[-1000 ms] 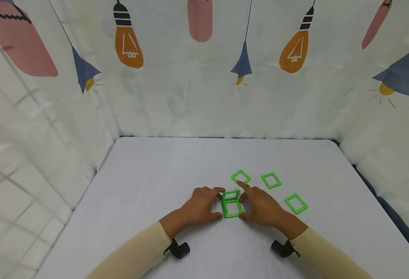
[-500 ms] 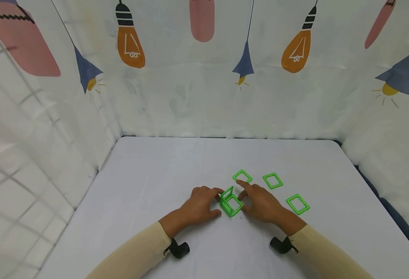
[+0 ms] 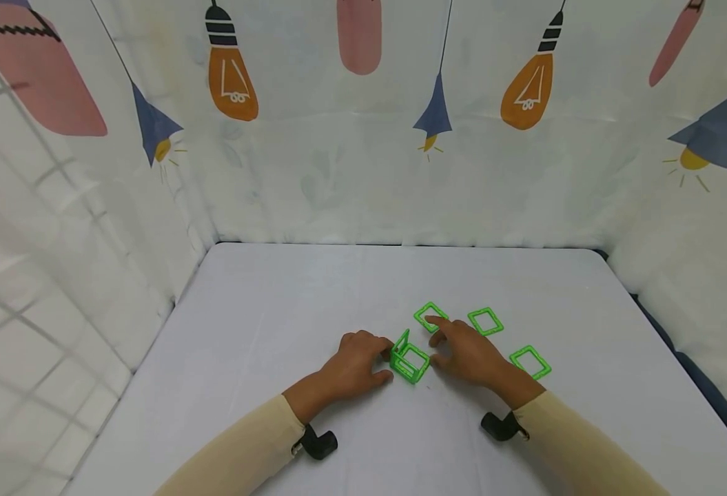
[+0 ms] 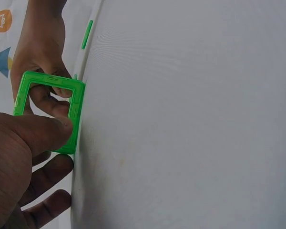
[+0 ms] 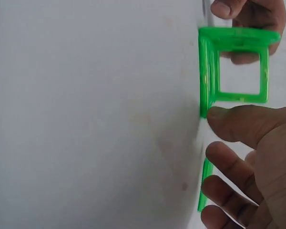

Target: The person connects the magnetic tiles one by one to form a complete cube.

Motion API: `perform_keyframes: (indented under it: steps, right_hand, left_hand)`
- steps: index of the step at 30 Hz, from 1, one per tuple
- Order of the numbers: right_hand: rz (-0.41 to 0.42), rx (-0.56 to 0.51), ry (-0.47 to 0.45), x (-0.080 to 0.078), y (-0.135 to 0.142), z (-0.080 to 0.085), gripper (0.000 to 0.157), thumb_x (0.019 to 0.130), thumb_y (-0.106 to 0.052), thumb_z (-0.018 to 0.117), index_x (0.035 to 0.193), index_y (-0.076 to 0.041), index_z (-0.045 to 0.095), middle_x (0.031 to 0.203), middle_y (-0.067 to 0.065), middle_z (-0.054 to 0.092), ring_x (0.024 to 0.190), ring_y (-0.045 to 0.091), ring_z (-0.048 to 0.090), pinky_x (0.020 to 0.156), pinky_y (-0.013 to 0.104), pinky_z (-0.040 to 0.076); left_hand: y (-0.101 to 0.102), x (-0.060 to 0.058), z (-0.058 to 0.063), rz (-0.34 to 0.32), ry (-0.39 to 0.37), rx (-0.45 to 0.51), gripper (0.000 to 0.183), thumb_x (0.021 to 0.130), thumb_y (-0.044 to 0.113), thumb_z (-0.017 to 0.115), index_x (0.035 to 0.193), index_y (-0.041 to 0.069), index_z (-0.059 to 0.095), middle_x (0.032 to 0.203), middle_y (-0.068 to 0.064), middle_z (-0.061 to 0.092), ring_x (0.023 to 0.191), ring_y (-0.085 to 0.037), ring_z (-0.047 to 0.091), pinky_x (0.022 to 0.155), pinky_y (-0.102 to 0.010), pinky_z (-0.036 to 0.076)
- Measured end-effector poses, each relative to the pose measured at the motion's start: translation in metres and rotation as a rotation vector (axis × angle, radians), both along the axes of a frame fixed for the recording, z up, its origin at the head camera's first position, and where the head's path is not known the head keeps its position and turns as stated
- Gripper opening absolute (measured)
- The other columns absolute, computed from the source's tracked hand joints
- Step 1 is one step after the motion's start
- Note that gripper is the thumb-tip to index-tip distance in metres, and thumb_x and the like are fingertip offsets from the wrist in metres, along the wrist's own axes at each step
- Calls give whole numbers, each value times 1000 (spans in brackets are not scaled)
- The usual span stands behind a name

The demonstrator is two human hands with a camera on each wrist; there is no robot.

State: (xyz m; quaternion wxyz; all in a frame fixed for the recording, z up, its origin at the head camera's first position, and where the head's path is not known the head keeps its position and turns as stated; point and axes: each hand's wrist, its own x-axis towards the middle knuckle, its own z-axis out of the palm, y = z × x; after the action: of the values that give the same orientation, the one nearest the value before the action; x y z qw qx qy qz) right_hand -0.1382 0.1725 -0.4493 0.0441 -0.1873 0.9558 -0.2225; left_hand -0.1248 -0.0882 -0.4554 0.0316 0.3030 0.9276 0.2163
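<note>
Green square magnetic tiles are joined into an open corner shape point(image 3: 403, 373), one tile flat on the table and two upright. My left hand point(image 3: 358, 362) is at its left side, fingertips at the upright tile and thumb stretched out in front; whether they touch is hard to tell. In the left wrist view the left thumb point(image 4: 50, 133) overlaps a tile. My right hand point(image 3: 470, 355) is just right of the corner shape, fingers loosely bent and holding nothing. Its index finger reaches over a loose flat tile point(image 3: 422, 309), partly covering it.
Two more loose green tiles lie flat to the right, one tile point(image 3: 478, 311) beyond the right hand and another tile point(image 3: 540, 357) beside the right wrist. A white-covered table point(image 3: 264, 310) lies beneath, with a printed curtain point(image 3: 338, 172) behind it.
The corner shape has turned on the table, its near corner now pointing toward me. My right hand has drawn away from it, up and right, toward the loose tile. The left hand has barely moved.
</note>
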Motion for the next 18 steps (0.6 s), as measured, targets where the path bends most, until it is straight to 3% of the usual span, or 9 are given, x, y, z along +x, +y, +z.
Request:
perform_keyframes:
  steps: [8, 18]
  right_hand:
    - [-128, 30, 141, -21, 9, -5, 58, 91, -31, 80, 139, -6, 60, 110, 4, 72, 108, 29, 63, 85, 45, 54]
    - [-234, 89, 109, -35, 8, -5, 64, 90, -42, 79, 137, -3, 61, 116, 9, 72, 118, 37, 58, 90, 50, 52]
  left_hand:
    - [1, 1, 0, 6, -3, 4, 40, 90, 27, 81, 125, 13, 67, 106, 10, 68, 113, -17, 55, 102, -47, 35]
    - [1, 1, 2, 2, 0, 9, 38, 90, 27, 82, 123, 13, 68, 104, 8, 68, 113, -20, 55, 101, -49, 35]
